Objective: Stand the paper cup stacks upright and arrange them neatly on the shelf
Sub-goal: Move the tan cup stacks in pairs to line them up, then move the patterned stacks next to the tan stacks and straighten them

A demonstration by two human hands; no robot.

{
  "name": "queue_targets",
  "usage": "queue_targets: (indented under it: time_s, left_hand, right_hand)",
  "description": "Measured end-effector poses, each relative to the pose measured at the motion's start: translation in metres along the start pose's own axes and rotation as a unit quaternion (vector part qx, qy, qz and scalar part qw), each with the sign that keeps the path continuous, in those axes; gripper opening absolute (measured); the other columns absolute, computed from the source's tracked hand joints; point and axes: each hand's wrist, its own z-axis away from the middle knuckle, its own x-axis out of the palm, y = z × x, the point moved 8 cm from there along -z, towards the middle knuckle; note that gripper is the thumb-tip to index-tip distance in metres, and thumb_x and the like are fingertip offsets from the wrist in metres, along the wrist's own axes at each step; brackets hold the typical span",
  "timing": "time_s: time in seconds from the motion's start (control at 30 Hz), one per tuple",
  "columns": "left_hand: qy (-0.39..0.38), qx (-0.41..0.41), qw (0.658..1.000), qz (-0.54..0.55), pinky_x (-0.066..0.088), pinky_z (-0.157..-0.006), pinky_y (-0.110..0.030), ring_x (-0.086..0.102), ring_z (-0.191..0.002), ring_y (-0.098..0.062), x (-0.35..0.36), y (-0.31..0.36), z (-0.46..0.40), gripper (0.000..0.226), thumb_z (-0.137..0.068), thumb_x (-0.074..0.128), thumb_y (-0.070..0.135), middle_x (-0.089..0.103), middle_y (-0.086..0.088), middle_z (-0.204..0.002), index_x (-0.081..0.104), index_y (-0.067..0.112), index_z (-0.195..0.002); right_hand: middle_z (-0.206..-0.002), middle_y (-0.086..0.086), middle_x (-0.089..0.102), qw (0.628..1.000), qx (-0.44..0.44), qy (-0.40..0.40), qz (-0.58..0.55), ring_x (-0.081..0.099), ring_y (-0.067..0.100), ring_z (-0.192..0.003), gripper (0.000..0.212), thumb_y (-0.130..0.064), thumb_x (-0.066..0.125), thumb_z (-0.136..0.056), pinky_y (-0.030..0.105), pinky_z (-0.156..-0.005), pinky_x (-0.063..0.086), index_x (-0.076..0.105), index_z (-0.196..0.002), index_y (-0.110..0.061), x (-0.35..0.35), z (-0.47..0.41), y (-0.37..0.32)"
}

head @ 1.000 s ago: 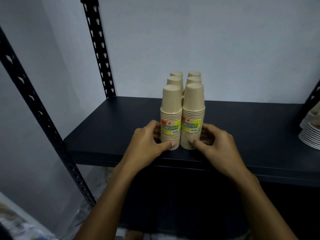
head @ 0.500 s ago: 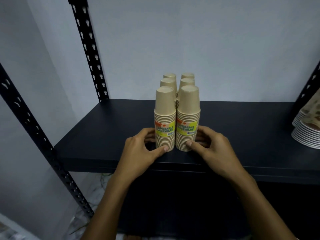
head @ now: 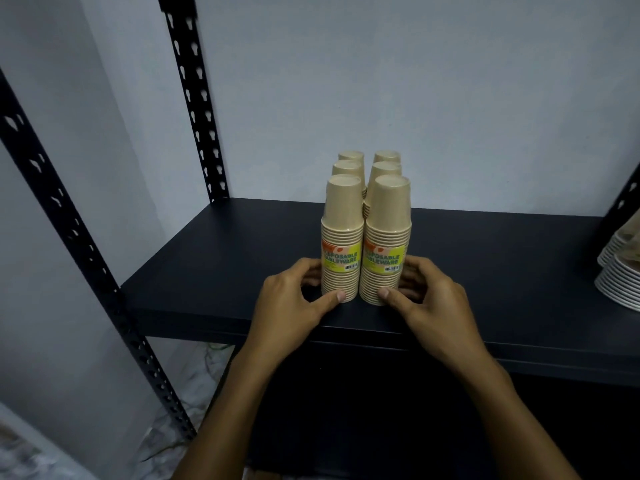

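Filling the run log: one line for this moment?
left hand grips front-left stack | right hand grips front-right stack | six upright | shelf

- We see only the tops of the four rear cup stacks behind the front pair.
- The plate pile at the shelf's right end runs off frame.
- Fingers of both hands are hidden behind the stacks.

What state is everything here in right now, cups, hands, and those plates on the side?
Front left cup stack: upright, rims down, gripped near the base.
Front right cup stack: upright, touching its neighbour.
Four rear cup stacks: upright, two rows behind.
Left hand: gripping the left stack.
Right hand: gripping the right stack.
Paper plates: piled flat.
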Motion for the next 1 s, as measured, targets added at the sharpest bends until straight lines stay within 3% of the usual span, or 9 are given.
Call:
queue_targets:
  time_s: [0.07, 0.37, 0.63, 0.83, 0.93, 1.0]
  left_hand:
    - [0.002, 0.002, 1.0, -0.003, 0.05, -0.084, -0.014, 0.061, -0.094, 0.009, 0.0, 0.0, 0.0, 0.051, -0.072, 0.08, 0.038, 0.068, 0.017, -0.105, 0.063, 0.024, -0.118]
    - [0.009, 0.008, 0.999, -0.03, 0.055, -0.086, -0.031, 0.062, -0.096, 0.003, 0.001, -0.001, 0.0, 0.051, -0.074, 0.076, 0.043, 0.069, 0.015, -0.107, 0.061, 0.024, -0.119]
    - [0.001, 0.008, 0.999, -0.041, 0.054, -0.088, -0.033, 0.062, -0.098, 0.001, 0.003, -0.001, 0.001, 0.054, -0.075, 0.075, 0.043, 0.068, 0.012, -0.11, 0.059, 0.023, -0.123]
    - [-0.006, -0.001, 0.999, -0.049, 0.051, -0.087, -0.026, 0.06, -0.1, -0.002, -0.003, 0.002, 0.004, 0.065, -0.071, 0.079, 0.043, 0.065, 0.009, -0.118, 0.055, 0.022, -0.128]
    - [0.02, -0.003, 0.993, -0.118, 0.051, -0.088, -0.032, 0.06, -0.105, -0.011, -0.005, 0.003, 0.013, 0.054, -0.076, 0.074, 0.044, 0.064, 0.004, -0.118, 0.061, 0.018, -0.122]
    - [0.059, 0.017, 0.983, -0.173, 0.049, -0.079, -0.031, 0.061, -0.1, -0.016, -0.008, 0.011, 0.026, 0.036, -0.081, 0.071, 0.037, 0.067, 0.003, -0.11, 0.066, 0.016, -0.109]
  right_hand:
    - [-0.105, -0.023, 0.062, 1.0, -0.003, 0.002, 0.002, 0.062, -0.003, -0.102, 0.051, -0.019, 0.075, -0.081, 0.016, -0.089, 0.051, 0.054, -0.127, -0.023, 0.0, 0.001, 0.0]
    - [-0.102, -0.018, 0.064, 0.999, -0.016, 0.016, 0.032, 0.062, -0.004, -0.095, 0.048, -0.019, 0.075, -0.081, 0.006, -0.079, 0.049, 0.056, -0.125, -0.025, -0.001, 0.001, -0.003]
    - [-0.104, -0.019, 0.063, 0.999, -0.011, 0.007, 0.038, 0.061, -0.005, -0.096, 0.049, -0.019, 0.074, -0.081, 0.005, -0.078, 0.048, 0.055, -0.127, -0.024, -0.001, 0.0, -0.002]
    - [-0.116, -0.009, 0.064, 0.998, 0.002, -0.006, 0.057, 0.06, 0.003, -0.105, 0.056, -0.025, 0.076, -0.08, 0.015, -0.087, 0.048, 0.053, -0.131, -0.02, -0.007, 0.002, 0.0]
    - [-0.125, -0.004, 0.06, 0.993, 0.016, -0.015, 0.114, 0.057, 0.009, -0.11, 0.057, -0.031, 0.074, -0.082, 0.019, -0.087, 0.044, 0.053, -0.134, -0.019, -0.015, 0.008, 0.003]
    - [-0.129, -0.002, 0.058, 0.985, 0.016, -0.02, 0.168, 0.054, 0.012, -0.116, 0.054, -0.035, 0.071, -0.084, 0.022, -0.091, 0.042, 0.054, -0.133, -0.02, -0.024, 0.016, 0.004]
